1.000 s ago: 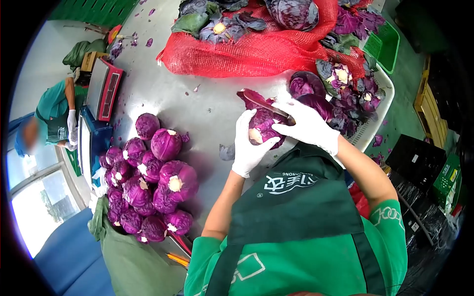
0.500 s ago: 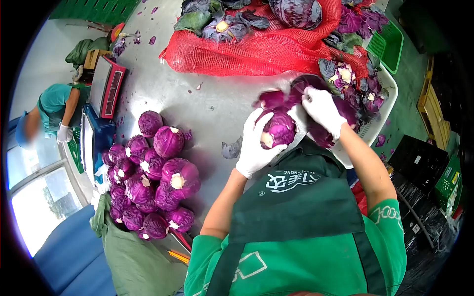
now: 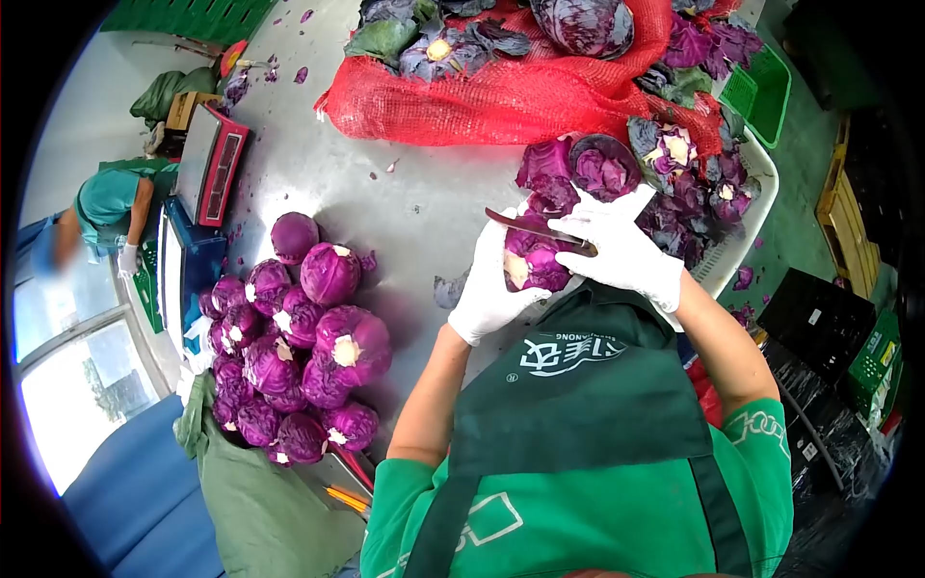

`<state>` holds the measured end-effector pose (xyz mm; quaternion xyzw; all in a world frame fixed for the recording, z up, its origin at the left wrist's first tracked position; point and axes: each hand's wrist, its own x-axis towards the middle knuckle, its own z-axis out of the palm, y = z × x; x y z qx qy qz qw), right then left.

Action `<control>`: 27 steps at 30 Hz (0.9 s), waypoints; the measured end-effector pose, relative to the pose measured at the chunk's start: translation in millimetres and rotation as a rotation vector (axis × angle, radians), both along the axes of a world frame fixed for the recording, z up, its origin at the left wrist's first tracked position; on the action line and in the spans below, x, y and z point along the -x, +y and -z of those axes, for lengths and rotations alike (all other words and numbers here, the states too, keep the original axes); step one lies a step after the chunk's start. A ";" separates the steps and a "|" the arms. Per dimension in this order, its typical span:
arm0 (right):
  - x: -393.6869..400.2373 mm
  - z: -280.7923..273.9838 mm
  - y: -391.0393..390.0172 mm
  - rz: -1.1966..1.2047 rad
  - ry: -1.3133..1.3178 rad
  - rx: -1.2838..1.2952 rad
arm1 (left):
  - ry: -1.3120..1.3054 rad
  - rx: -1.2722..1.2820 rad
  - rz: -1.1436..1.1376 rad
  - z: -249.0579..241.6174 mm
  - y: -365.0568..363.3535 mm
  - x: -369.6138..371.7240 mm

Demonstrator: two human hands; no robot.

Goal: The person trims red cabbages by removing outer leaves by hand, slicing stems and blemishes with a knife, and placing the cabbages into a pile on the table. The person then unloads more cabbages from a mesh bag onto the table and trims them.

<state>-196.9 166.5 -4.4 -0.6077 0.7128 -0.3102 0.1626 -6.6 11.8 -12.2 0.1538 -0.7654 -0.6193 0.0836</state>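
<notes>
A purple cabbage [image 3: 544, 274] with a pale cut stem sits against my apron, cupped by my gloved left hand [image 3: 485, 297] along its left side. My gloved right hand [image 3: 624, 247] is closed around a knife [image 3: 520, 224], whose dark, narrow blade lies across the upper part of the cabbage and points left. The knife's handle is mostly hidden under my fingers. Just beyond the cabbage, loose purple outer leaves [image 3: 604, 167] lie at the edge of a white basket [image 3: 761, 207] that holds more leaves and trimmings.
A pile of purple cabbages [image 3: 347, 347] rests on the metal table [image 3: 414, 183] to the left. Red mesh sacking [image 3: 462, 111] with untrimmed cabbages lies at the back. Scales [image 3: 220, 164] and a co-worker [image 3: 111, 207] are at far left. A green basket [image 3: 761, 96] stands at right.
My right hand has moved from the leaves toward the cabbage, and the knife blade now shows across it. The leaves it was pulling now lie beyond the cabbage. My left hand still holds the cabbage.
</notes>
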 end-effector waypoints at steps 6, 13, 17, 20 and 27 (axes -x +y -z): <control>26.2 2.3 -3.7 0.354 -0.072 -0.352 | -0.042 0.291 0.116 1.6 -11.2 -6.6; -21.3 -32.7 1.1 0.325 -0.276 -0.236 | -0.156 0.392 0.028 -12.7 -7.2 -24.4; -52.8 -25.3 -1.1 0.219 -0.364 -0.226 | -0.241 0.744 0.086 -33.6 8.2 -18.9; -50.7 4.6 5.1 0.185 -0.331 -0.070 | -0.330 0.739 0.083 -36.7 22.2 -18.1; -58.3 -28.1 -4.3 0.191 -0.369 -0.261 | -0.196 0.737 -0.153 -4.6 30.7 -25.9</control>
